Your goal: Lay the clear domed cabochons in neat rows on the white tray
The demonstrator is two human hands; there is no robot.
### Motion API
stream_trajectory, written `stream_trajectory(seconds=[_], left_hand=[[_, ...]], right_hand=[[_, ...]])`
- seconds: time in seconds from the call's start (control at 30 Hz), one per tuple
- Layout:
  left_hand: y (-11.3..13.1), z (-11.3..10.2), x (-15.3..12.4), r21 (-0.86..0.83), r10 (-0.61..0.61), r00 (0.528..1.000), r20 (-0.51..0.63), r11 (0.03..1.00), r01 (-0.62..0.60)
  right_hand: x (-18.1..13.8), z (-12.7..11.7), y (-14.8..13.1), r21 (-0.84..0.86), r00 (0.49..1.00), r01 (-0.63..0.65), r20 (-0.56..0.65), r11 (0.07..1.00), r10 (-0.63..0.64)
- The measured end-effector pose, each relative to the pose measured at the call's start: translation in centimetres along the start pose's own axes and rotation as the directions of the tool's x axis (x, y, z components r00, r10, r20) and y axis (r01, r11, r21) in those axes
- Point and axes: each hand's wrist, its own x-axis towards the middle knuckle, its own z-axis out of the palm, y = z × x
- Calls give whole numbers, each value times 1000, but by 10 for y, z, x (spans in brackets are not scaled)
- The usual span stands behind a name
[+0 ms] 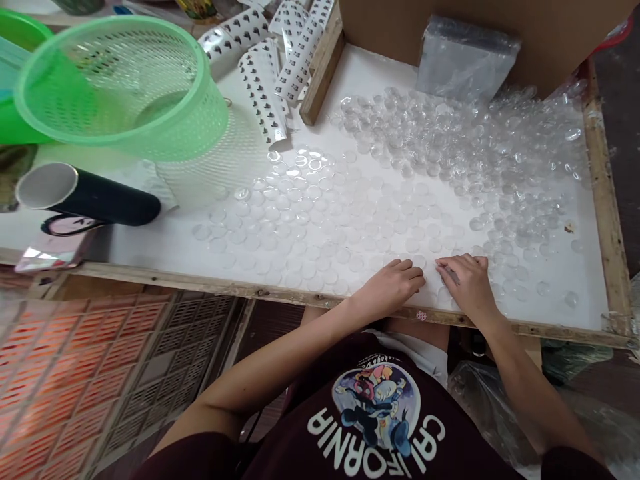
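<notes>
Many clear round discs [307, 230] lie flat, spread in a single layer over the white tabletop [440, 200]. Near the front edge, my left hand [393, 287] rests low over the discs, fingers curled together; its grip is hidden from above. Just to its right, my right hand [467, 280] has thumb and forefinger drawn together in a pinch. Anything between those fingertips is too small and clear to make out. A gap separates the two hands, and single discs lie around both of them.
A heap of clear discs [465, 137] fills the back right, against a cardboard sheet [380, 30] and a plastic bag [463, 63]. Printed sticker sheets [263, 93], a green basket [125, 137], a dark tube [115, 197] and a pink phone [57, 247] stand left. Wooden strips [200, 280] edge the table.
</notes>
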Motion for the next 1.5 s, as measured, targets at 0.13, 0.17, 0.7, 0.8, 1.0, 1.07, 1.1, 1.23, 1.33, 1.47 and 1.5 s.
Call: stream_trajectory(seconds=[0.13,0.17,0.7,0.8,1.0,1.07,1.1,1.23,1.33,1.47,1.5], left_hand=[[3,0,0,14,23,1000,8,1000,-23],[3,0,-1,16,28,999,17,999,-28],[12,7,11,-47,227,974,23,973,-226],[8,4,5,-53,218,975,37,975,-216],[0,-5,-9,-70,201,979,41,978,-198],[-2,-5,-10,-57,186,981,56,981,-183],[-2,-4,-10,-63,170,984,60,984,-167],[-1,1,-11,-212,5,999,45,977,5],[-2,2,-14,-332,-86,996,36,939,93],[-5,1,-18,-350,-91,996,8,932,89],[-6,1,-18,-333,-97,995,0,938,91]], right_hand=[[2,0,0,76,999,-32,10,997,32],[2,-2,1,68,999,-40,2,997,40],[-38,-20,7,-75,992,51,119,996,-41],[-38,-22,6,-57,993,20,120,998,-13],[-34,-24,4,-31,999,-37,15,999,38],[-31,-21,1,-25,1000,-14,7,1000,14],[-30,-19,-1,-18,1000,12,25,1000,-11],[-25,-8,-10,7,986,109,129,994,-109],[-21,0,-13,-21,981,134,142,991,-130],[-18,4,-10,-47,984,131,126,990,-124],[-18,4,-10,-46,985,123,126,991,-117]])
